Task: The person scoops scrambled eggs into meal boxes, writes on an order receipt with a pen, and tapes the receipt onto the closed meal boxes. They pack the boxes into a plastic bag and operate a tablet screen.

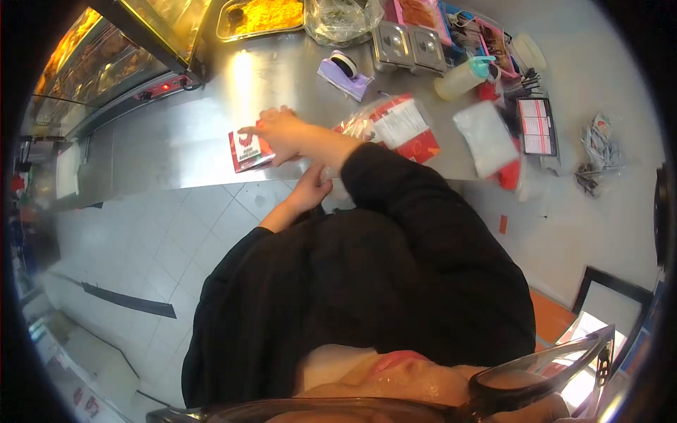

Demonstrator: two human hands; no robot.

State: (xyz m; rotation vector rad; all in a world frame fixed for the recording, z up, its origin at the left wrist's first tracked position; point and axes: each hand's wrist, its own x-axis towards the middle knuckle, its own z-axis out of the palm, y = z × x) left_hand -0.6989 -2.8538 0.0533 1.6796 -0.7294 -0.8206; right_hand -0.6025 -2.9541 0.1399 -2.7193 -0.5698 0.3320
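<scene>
On the steel counter's front edge lies a small red and white printed packet (pixel 247 149), flat, with dark lettering. My right hand (pixel 278 135) reaches across from the right and rests over the packet's right side, its fingers apart and one stretched over the top. Closer to my body, my left hand (pixel 309 189) is at the counter edge below the right one. One of its fingers is extended, and nothing shows in it. Right of my hands are red and white printed packages (pixel 405 127), partly behind my right sleeve. A purple tape dispenser (pixel 345 75) stands beyond them.
A lit glass food cabinet (pixel 134 42) borders the counter (pixel 169 134) at left. At the back are a tray of yellow food (pixel 264 17), a plastic bag (pixel 342 21) and lidded steel containers (pixel 391 46). A bottle (pixel 462 79), white plastic bags (pixel 486 137) and a tablet (pixel 537 127) are at right.
</scene>
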